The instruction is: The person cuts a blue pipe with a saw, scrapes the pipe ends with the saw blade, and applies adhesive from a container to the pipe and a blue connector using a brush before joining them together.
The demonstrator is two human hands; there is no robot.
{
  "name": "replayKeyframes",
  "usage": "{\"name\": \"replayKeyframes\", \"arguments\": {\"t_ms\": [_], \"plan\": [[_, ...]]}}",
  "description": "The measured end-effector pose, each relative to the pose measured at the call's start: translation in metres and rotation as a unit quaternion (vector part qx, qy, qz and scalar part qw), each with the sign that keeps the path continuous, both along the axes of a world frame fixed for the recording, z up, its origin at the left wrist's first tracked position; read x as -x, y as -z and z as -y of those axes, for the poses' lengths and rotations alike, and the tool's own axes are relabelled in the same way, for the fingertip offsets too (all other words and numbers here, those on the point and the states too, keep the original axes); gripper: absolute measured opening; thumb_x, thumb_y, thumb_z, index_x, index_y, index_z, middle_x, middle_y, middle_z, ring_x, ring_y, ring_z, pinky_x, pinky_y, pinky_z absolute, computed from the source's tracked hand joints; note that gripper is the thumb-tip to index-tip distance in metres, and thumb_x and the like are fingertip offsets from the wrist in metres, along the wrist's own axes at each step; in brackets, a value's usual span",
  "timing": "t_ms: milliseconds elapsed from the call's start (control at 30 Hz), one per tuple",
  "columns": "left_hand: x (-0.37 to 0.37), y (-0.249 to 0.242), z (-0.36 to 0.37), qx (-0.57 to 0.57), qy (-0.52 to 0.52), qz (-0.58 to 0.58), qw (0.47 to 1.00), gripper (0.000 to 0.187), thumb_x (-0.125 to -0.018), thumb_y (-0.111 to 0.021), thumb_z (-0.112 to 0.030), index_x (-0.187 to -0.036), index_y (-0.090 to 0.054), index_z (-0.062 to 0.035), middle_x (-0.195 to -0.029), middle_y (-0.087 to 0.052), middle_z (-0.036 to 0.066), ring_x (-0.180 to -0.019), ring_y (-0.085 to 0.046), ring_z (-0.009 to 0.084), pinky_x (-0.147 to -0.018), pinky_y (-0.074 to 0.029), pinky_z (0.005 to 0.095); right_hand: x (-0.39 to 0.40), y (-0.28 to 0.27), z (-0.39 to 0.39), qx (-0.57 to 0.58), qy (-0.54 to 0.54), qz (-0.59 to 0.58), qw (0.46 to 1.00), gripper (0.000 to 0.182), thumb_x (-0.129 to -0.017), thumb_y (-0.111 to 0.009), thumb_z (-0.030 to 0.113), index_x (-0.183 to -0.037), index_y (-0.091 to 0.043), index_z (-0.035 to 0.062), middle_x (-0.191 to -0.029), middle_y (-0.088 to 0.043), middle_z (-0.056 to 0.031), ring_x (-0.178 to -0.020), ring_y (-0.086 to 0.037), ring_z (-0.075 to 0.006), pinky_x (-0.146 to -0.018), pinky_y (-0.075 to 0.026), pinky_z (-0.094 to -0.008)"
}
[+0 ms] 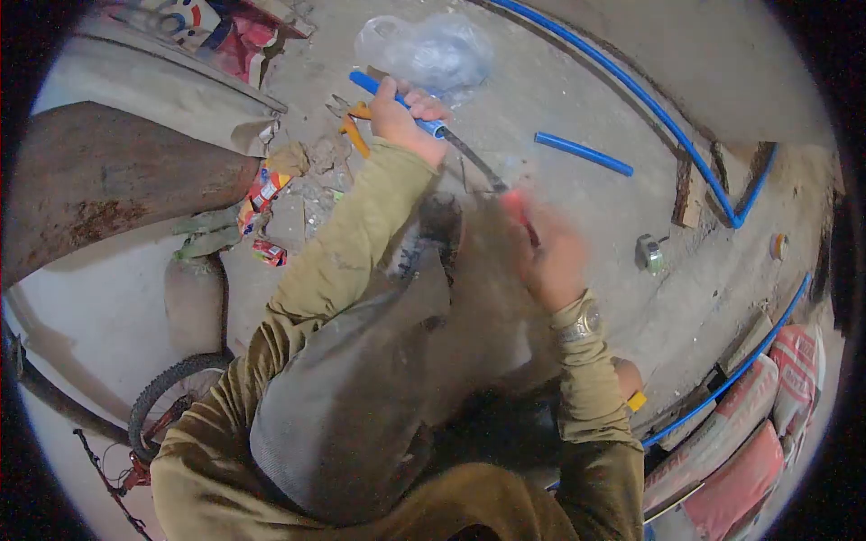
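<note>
My left hand (408, 117) is closed around a short blue pipe (365, 83), whose open end faces down to the right. My right hand (552, 257), blurred by motion, grips the red handle (515, 206) of a tool. The tool's long dark metal shaft (474, 158) reaches up to the pipe's open end; whether its tip is inside cannot be made out. Beside my left wrist lie pliers with orange handles (354, 135). A clear plastic bag (437, 56) is just beyond the left hand.
Another cut blue pipe (585, 153) lies on the concrete floor. Long blue pipe (622, 77) runs along the wall at the right. A tape roll (649, 254), wood block (690, 194), sacks (735, 451), litter (269, 185) and a bicycle wheel (171, 397) surround me.
</note>
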State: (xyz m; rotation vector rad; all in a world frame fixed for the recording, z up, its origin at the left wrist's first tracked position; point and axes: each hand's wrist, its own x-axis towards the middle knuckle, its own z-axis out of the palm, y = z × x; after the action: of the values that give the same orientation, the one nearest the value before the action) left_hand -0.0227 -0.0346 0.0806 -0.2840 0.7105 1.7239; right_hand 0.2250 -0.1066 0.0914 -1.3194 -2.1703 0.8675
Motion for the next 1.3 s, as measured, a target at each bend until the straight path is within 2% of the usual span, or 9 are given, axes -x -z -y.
{"name": "replayKeyframes", "arguments": {"t_ms": [200, 300, 533, 700, 800, 900, 967, 1100, 1300], "plan": [[-0.007, -0.015, -0.006, -0.051, -0.006, -0.074, 0.996, 0.025, -0.098, -0.051, -0.034, -0.091, -0.049, -0.0099, -0.070, -0.041, -0.001, -0.053, -0.038, 0.0097, -0.048, -0.037, 0.0258, 0.008, -0.028, -0.002, 0.461, -0.031, -0.169, 0.871, 0.039, -0.090, -0.062, 0.025, -0.126, -0.061, 0.0084, -0.104, -0.067, -0.0189, -0.084, -0.066, -0.0355, -0.067, -0.052, -0.0387], [-0.011, -0.028, -0.014, -0.003, 0.008, -0.072, 0.997, 0.032, -0.099, -0.049, -0.042, -0.100, -0.049, -0.0093, -0.073, -0.041, 0.000, -0.055, -0.038, 0.0108, -0.049, -0.035, 0.0268, 0.003, -0.007, 0.001, 0.070, 0.020, -0.048, 0.996, 0.038, -0.092, -0.062, 0.030, -0.122, -0.063, 0.0065, -0.099, -0.068, -0.0207, -0.080, -0.067, -0.0294, -0.066, -0.050, -0.0355], [0.030, 0.010, -0.008, -0.189, 0.095, 0.014, 0.977, 0.033, -0.102, -0.042, -0.037, -0.107, -0.047, -0.0048, -0.078, -0.042, 0.002, -0.064, -0.040, 0.0133, -0.056, -0.038, 0.0285, 0.022, 0.001, 0.020, 0.327, -0.025, -0.186, 0.926, 0.041, -0.090, -0.063, 0.026, -0.127, -0.059, 0.0074, -0.093, -0.067, -0.0170, -0.078, -0.065, -0.0351, -0.068, -0.051, -0.0416], [0.012, -0.026, -0.014, -0.029, 0.024, -0.046, 0.998, 0.034, -0.101, -0.043, -0.040, -0.102, -0.047, -0.0064, -0.072, -0.042, 0.000, -0.055, -0.037, 0.0103, -0.048, -0.034, 0.0243, 0.013, 0.005, 0.004, -0.037, 0.012, -0.014, 0.999, 0.044, -0.093, -0.063, 0.030, -0.128, -0.057, 0.0046, -0.087, -0.067, -0.0185, -0.069, -0.065, -0.0273, -0.063, -0.051, -0.0383], [0.018, -0.012, -0.008, -0.102, 0.046, -0.012, 0.994, 0.034, -0.100, -0.046, -0.041, -0.096, -0.046, -0.0079, -0.067, -0.041, -0.002, -0.050, -0.035, 0.0095, -0.045, -0.032, 0.0239, 0.026, 0.021, 0.024, 0.070, -0.002, -0.131, 0.989, 0.044, -0.091, -0.065, 0.030, -0.126, -0.058, 0.0037, -0.078, -0.065, -0.0115, -0.063, -0.061, -0.0175, -0.057, -0.049, -0.0346], [0.019, -0.013, -0.009, -0.169, 0.053, -0.014, 0.984, 0.032, -0.098, -0.049, -0.040, -0.083, -0.046, -0.0115, -0.059, -0.037, -0.004, -0.045, -0.031, 0.0092, -0.044, -0.030, 0.0247, 0.024, -0.025, 0.016, 0.604, -0.012, -0.282, 0.745, 0.041, -0.088, -0.067, 0.026, -0.123, -0.060, 0.0043, -0.073, -0.060, -0.0024, -0.060, -0.056, -0.0128, -0.054, -0.047, -0.0322], [0.027, -0.007, -0.012, -0.242, 0.087, 0.011, 0.966, 0.035, -0.096, -0.052, -0.039, -0.073, -0.044, -0.0143, -0.055, -0.034, -0.006, -0.042, -0.030, 0.0094, -0.042, -0.029, 0.0253, 0.008, -0.019, 0.009, 0.652, -0.007, -0.386, 0.653, 0.036, -0.088, -0.066, 0.023, -0.118, -0.061, 0.0034, -0.073, -0.058, 0.0009, -0.060, -0.056, -0.0116, -0.055, -0.048, -0.0318], [0.021, -0.007, -0.019, -0.059, 0.020, -0.061, 0.996, 0.039, -0.095, -0.055, -0.037, -0.067, -0.038, -0.0171, -0.055, -0.035, -0.006, -0.046, -0.034, 0.0105, -0.046, -0.033, 0.0269, -0.012, 0.014, -0.002, 0.321, -0.067, -0.259, 0.908, 0.027, -0.091, -0.063, 0.023, -0.110, -0.061, 0.0030, -0.074, -0.058, -0.0015, -0.061, -0.054, -0.0129, -0.059, -0.049, -0.0319], [-0.077, -0.025, 0.016, 0.190, 0.064, -0.066, 0.978, 0.040, -0.095, -0.056, -0.034, -0.066, -0.034, -0.0162, -0.057, -0.033, -0.002, -0.056, -0.038, 0.0140, -0.056, -0.038, 0.0352, 0.028, 0.009, -0.009, -0.035, 0.070, -0.137, 0.987, 0.021, -0.092, -0.057, 0.018, -0.106, -0.057, 0.0033, -0.082, -0.064, -0.0176, -0.072, -0.063, -0.0372, -0.066, -0.050, -0.0438]]}}
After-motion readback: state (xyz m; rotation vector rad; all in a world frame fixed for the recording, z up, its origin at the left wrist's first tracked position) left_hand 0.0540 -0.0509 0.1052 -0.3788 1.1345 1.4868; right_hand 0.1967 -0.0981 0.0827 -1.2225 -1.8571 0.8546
